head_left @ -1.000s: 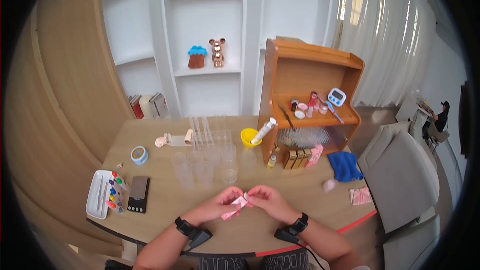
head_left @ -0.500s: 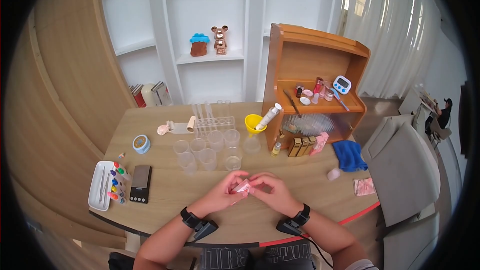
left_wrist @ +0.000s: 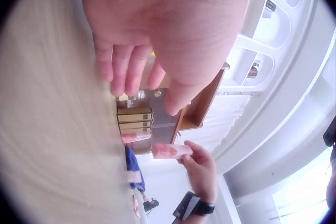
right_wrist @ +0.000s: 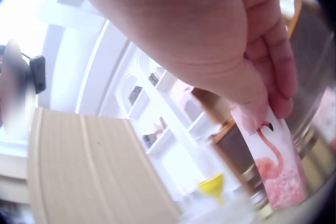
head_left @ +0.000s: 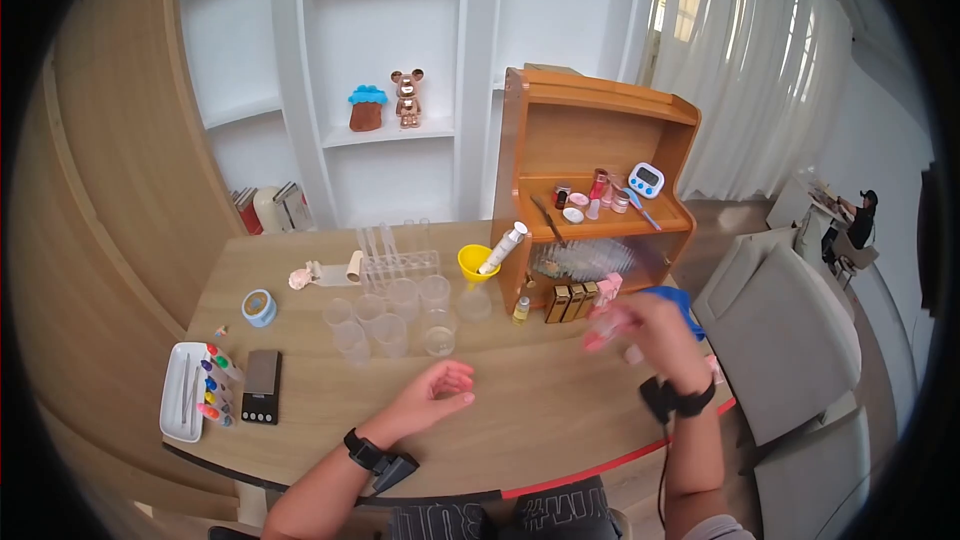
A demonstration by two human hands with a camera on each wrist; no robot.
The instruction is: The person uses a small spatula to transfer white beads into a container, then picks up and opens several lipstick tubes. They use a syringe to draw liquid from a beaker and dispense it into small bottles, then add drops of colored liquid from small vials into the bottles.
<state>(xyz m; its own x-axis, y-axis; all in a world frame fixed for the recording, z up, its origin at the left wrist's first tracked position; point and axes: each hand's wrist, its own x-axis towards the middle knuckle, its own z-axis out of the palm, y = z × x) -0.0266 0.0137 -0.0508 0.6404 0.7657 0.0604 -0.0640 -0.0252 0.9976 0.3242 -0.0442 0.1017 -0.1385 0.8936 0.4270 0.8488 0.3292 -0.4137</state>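
Observation:
A slim pink-and-white box with a flamingo print (right_wrist: 275, 163) is pinched by its upper end between the thumb and fingers of my right hand (head_left: 662, 340). In the head view this hand is raised at the right of the table, blurred, in front of the blue cloth (head_left: 682, 306). The row of gold boxes (head_left: 570, 303) and another pink box (head_left: 608, 287) stand just beyond it. My left hand (head_left: 428, 403) holds nothing; its fingers are loosely bent over the front middle of the table, near the clear plastic cups (head_left: 390, 332).
A wooden cabinet (head_left: 600, 140) with small jars and a timer (head_left: 646, 180) stands at the back right. A yellow funnel (head_left: 478, 262) holds a white bottle (head_left: 503, 247). To the left are a black scale (head_left: 262, 385), a white tray (head_left: 182, 390) and several colour-capped bottles (head_left: 217, 380).
My hands, together on the pink box before, have parted. The right has carried the box up and right toward the gold boxes; the left has let go and stayed near the middle.

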